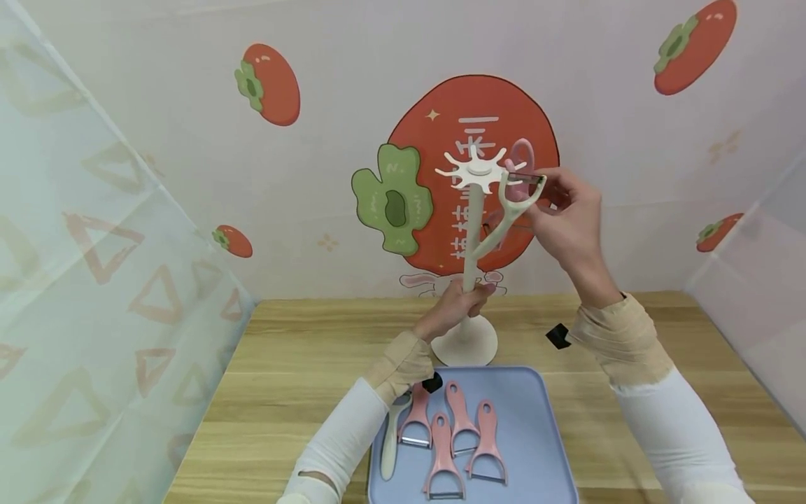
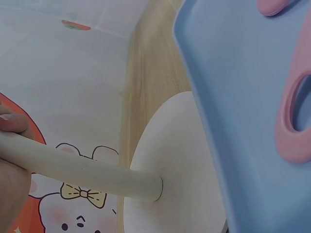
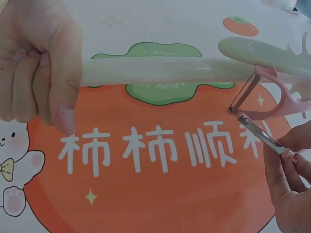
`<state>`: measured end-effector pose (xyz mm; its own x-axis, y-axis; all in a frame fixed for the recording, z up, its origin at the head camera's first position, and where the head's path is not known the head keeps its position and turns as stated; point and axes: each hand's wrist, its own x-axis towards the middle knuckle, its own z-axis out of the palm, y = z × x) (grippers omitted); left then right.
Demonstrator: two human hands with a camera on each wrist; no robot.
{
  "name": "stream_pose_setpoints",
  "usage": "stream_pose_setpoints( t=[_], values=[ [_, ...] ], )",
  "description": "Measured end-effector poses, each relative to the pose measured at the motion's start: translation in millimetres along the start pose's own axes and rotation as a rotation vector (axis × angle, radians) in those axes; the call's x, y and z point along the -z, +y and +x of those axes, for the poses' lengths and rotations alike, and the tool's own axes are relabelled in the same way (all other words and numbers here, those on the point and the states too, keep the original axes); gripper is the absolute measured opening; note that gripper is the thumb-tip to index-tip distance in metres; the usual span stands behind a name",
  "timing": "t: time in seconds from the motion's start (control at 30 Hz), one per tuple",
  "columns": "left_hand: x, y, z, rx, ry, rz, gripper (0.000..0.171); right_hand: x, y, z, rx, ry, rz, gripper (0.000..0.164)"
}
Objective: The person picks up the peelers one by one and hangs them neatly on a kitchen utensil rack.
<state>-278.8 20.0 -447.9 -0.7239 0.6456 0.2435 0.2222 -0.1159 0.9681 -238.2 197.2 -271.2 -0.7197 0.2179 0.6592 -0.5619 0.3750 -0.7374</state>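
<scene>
My left hand [image 1: 456, 304] grips the pole of a white stand [image 1: 474, 231], just above its round base [image 2: 180, 165]. At the pronged top [image 1: 478, 168], my right hand [image 1: 569, 213] pinches a pink peeler near its blade [image 3: 262, 133], the looped handle [image 1: 522, 150] pointing up. A white peeler [image 1: 513, 206] overlaps the prongs in the head view, its head up and its handle slanting down towards the pole. Behind it, another pink peeler [image 3: 274, 97] hangs with its blade end down. My fingers partly hide the held peeler.
A blue tray [image 1: 525, 413] lies in front of the stand on the wooden table [image 1: 296, 364]. Several pink peelers [image 1: 443, 448] and a white peeler [image 1: 390, 441] lie in it. Behind stands a printed backdrop [image 1: 346, 63]; more printed fabric hangs left and right.
</scene>
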Motion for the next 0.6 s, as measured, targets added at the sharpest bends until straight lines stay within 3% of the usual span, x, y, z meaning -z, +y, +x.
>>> stream_pose_setpoints(
  t=[0.3, 0.6],
  values=[
    [1.7, -0.4, 1.5, -0.011, 0.006, 0.004, 0.051, -5.0, -2.2, 8.3, 0.025, -0.026, 0.049, 0.029],
    [1.7, 0.8, -0.8, -0.001, 0.009, -0.009, 0.053, -8.3, -29.9, 3.5, 0.065, -0.032, -0.009, 0.029]
  ],
)
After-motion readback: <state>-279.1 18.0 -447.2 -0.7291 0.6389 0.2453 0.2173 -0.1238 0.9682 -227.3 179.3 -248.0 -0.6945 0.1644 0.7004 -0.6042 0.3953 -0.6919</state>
